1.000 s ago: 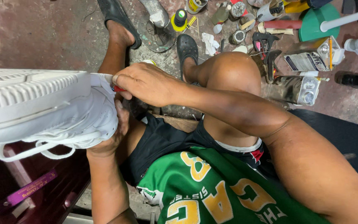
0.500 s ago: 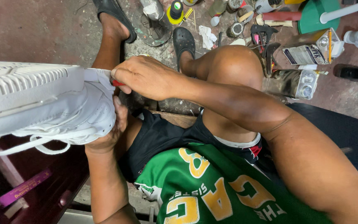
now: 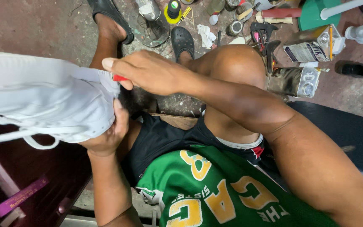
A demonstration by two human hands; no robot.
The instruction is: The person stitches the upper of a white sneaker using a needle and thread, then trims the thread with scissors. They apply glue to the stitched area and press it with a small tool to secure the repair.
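A white sneaker point(image 3: 43, 103) with loose white laces lies on its side at the left, sole edge turned up. My left hand point(image 3: 108, 136) grips it from below at the heel end. My right hand point(image 3: 148, 73) reaches across from the right and pinches a small red-handled tool point(image 3: 120, 78) against the rim of the sneaker's sole. The tool's tip is hidden between my fingers and the shoe.
I sit with my knee point(image 3: 232, 63) raised, feet in black sandals point(image 3: 182, 41) on a concrete floor. Glue cans point(image 3: 299, 82), bottles, rags and pliers point(image 3: 263, 35) litter the floor ahead. A dark wooden bench point(image 3: 30, 185) lies under the sneaker at left.
The sneaker has rolled so its ribbed sole faces away from view. My right hand has stayed at the sole's edge with the red tool.
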